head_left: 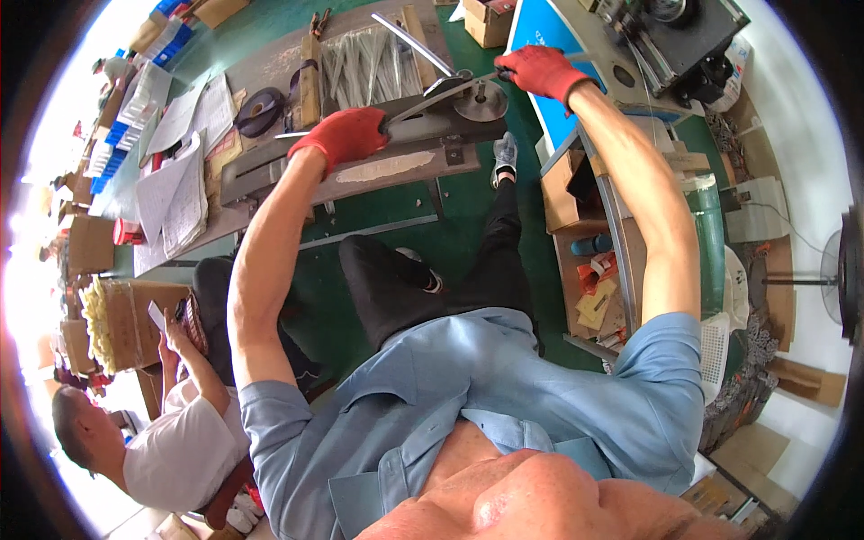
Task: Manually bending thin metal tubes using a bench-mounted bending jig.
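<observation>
Head view. The left hand (346,133), in a red glove, is pressed down with fingers curled over the grey metal bar (360,153) of a bench-mounted bending jig (423,135); whether the fingers close fully under the bar cannot be told. The right hand (540,70), also red-gloved, is wrapped shut around the far end of the long lever handle (450,85), which runs back from that grip to a round pivot disc (480,99) just beyond the left hand. A thin metal rod (297,135) appears to project from under the left glove, away from the pivot.

Beyond the left grip lies a bundle of clear-wrapped rods (360,63) and a dark tape roll (259,110); loose papers (180,180) sit further off.

Risk, as a judgement: the left fingers rest close to the lever's sweep (pinch hazard if the handle swings toward them). The rod could slip if downward pressure slackens, spoiling the bend. A seated person (171,432) is nearby, clear of the lever.
</observation>
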`<move>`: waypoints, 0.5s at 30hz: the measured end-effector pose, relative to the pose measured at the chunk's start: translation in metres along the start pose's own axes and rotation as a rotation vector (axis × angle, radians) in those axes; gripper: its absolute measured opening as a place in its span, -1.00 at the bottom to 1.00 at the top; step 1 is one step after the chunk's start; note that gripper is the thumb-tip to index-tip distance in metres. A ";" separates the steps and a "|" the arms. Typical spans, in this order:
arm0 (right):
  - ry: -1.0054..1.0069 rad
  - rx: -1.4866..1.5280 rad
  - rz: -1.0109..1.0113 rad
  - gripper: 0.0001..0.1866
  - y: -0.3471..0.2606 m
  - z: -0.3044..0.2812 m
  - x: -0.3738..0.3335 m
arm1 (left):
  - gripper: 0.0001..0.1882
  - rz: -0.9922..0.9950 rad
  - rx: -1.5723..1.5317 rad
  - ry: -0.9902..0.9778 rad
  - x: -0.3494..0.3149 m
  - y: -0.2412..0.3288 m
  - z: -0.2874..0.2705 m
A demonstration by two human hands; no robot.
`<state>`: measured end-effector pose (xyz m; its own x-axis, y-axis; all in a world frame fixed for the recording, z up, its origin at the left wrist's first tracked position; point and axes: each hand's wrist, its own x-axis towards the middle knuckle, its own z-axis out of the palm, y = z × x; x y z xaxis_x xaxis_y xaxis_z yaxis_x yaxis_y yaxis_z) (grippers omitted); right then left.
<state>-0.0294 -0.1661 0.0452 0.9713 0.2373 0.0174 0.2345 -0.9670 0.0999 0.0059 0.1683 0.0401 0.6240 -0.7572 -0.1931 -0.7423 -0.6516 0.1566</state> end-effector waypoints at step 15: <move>-0.054 0.279 0.166 -0.80 0.024 0.051 -0.014 | -0.73 -0.019 0.097 0.529 0.038 -0.007 0.080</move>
<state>-0.0354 -0.1975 -0.0033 0.9962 0.0760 -0.0433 0.0672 -0.9820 -0.1766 0.0152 0.1482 -0.0455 0.6571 -0.6810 0.3233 -0.7329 -0.6775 0.0626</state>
